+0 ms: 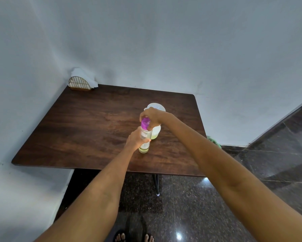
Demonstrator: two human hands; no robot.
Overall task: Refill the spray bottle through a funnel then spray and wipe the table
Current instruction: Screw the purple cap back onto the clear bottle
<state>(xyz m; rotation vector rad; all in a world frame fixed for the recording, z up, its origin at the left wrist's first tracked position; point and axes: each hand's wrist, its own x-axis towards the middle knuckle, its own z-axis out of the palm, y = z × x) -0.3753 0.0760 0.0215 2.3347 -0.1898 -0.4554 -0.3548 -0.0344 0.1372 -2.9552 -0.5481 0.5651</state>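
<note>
Hands [135, 139] [151, 116] grip bottle [145, 137] mid-table [76, 128].

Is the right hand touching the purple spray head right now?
Touching. The head view shows the right hand with fingers curled over the purple spray head, while the left hand grips the spray bottle.

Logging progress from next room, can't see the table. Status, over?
Left hand grips spray bottle body, upright on table. Right hand grips purple cap. Jug right behind; nothing blocking.
</note>
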